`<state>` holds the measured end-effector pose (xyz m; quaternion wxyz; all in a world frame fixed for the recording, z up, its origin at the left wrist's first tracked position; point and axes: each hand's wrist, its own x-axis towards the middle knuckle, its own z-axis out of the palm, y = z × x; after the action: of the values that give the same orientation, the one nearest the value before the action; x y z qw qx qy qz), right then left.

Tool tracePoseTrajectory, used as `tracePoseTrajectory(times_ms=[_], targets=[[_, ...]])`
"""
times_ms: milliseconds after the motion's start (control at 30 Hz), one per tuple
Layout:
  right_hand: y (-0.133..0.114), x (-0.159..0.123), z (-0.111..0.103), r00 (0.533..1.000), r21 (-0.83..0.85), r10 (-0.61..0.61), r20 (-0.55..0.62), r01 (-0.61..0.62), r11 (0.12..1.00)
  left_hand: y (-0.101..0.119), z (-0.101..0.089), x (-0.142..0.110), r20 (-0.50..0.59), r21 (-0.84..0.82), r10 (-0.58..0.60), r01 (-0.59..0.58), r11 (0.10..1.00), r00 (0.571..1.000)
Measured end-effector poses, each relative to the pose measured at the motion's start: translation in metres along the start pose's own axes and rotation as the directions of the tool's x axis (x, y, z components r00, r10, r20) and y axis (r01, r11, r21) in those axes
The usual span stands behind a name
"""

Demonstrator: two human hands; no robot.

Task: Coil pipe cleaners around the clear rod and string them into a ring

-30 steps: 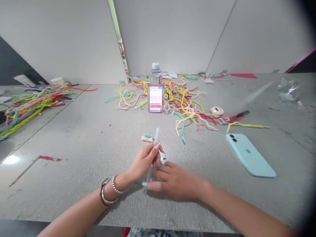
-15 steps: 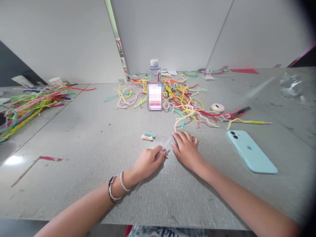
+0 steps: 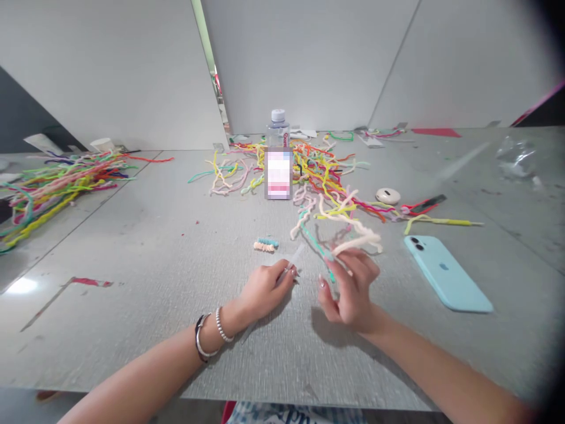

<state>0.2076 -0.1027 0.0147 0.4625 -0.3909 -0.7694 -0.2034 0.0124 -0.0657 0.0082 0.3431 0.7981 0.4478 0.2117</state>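
Note:
My left hand (image 3: 270, 290) rests on the grey table, its fingers closed around a translucent stick (image 3: 297, 254) whose tip points up and right. Beyond that hand lie two short coiled pieces, a blue one (image 3: 268, 241) and a peach one (image 3: 263, 248). My right hand (image 3: 353, 288) is raised a little over the table, thumb apart, with the end of a cream yarn strand (image 3: 359, 240) caught between its other fingers. A green yarn strand (image 3: 314, 237) runs down close by its fingertips. The strands near this hand are blurred.
A tangle of coloured yarn (image 3: 326, 176) spreads around a phone with a blurred screen (image 3: 278, 174), propped before a bottle (image 3: 278, 126). A light-blue phone (image 3: 445, 274) lies at right, near a white earbud case (image 3: 388, 196). More yarn (image 3: 66, 188) is piled at left.
My right hand left the left hand's side, reached to the yarn, and now draws a cream strand nearer; neighbouring strands have shifted. My left hand lowered the stick and tilted it right.

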Motion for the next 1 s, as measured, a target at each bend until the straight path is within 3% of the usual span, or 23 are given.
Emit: tracePoseTrajectory(times_ms=[167, 333, 533, 633, 700, 800, 867, 1000], targets=[[-0.003, -0.008, -0.003, 0.988, 0.059, -0.152, 0.016, 0.151, 0.987, -0.004, 0.001, 0.0, -0.092, -0.053, -0.017, 0.012, 0.999, 0.996], [-0.009, 0.004, -0.016, 0.944, 0.107, -0.316, -0.089, 0.325, 0.94, -0.006, 0.003, 0.001, -0.196, -0.145, -0.069, 0.04, 0.989, 0.978], [-0.021, 0.014, -0.017, 0.844, 0.394, -0.535, -0.039, 0.505, 0.768, -0.006, 0.0, 0.005, -0.177, -0.387, -0.113, 0.036, 0.921, 0.978], [-0.018, 0.014, -0.012, 0.842, 0.429, -0.539, -0.031, 0.498, 0.753, -0.007, -0.001, 0.006, -0.142, -0.383, -0.113, 0.05, 0.922, 0.983], [-0.012, 0.014, -0.009, 0.893, 0.363, -0.446, 0.053, 0.399, 0.842, -0.007, 0.0, 0.007, -0.144, -0.316, -0.102, 0.052, 0.947, 0.984], [0.004, 0.016, -0.003, 0.964, 0.163, -0.099, 0.246, 0.06, 0.985, -0.006, 0.0, 0.009, -0.185, -0.172, -0.002, -0.031, 0.985, 0.983], [0.018, 0.016, 0.002, 0.925, -0.022, 0.172, 0.338, -0.175, 0.984, -0.005, 0.001, 0.01, -0.216, -0.099, 0.094, -0.118, 0.988, 0.972], [0.045, 0.015, 0.009, 0.782, -0.344, 0.458, 0.423, -0.329, 0.88, -0.008, 0.003, 0.01, -0.178, -0.044, 0.13, -0.14, 0.989, 0.975]])
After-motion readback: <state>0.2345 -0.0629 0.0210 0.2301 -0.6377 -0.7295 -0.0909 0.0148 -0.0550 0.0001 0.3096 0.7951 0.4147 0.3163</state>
